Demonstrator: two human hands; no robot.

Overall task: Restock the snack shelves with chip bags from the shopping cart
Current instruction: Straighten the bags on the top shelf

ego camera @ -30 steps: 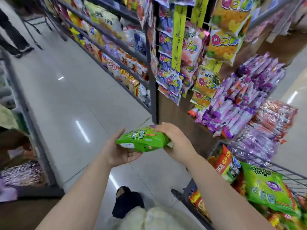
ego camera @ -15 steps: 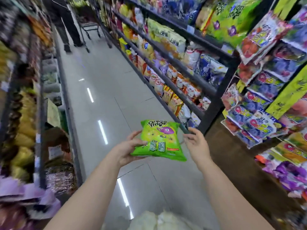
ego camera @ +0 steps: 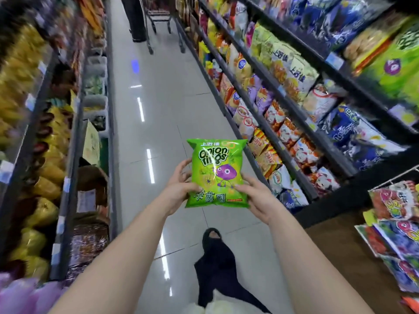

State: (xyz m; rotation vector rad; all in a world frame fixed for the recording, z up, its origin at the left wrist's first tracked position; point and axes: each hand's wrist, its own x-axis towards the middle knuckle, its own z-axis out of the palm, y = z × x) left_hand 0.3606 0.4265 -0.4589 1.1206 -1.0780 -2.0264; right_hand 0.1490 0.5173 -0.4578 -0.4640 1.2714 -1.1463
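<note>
Green onion-rings bag, held upright at mid-frame over the aisle floor, printed face toward the camera and top seam uppermost. Half a second ago it lay tilted and lower. A second ago it lay flat between the hands.

Left hand: grasps the bag's lower left edge, fingers spread along and behind that edge. Right hand: grasps the lower right corner, thumb laid across the front, fingers hidden behind. Half a second ago this hand was open just beside the bag's right edge, and now it is closed on it. Both bare forearms reach in from the bottom of the frame.

Below the bag, a dark shoe stands on the tiles.

Right: snack shelves packed with bags, running away down the aisle. Green bags with a purple figure stand on an upper tier, well apart from the held bag. Near right: hanging packets on an end rack. Left: shelves of yellow packs, blurred.

The view has swung from the end rack to face down the aisle, and the loaded cart seen a second ago is out of frame. Far end: another cart beside a standing person.
</note>
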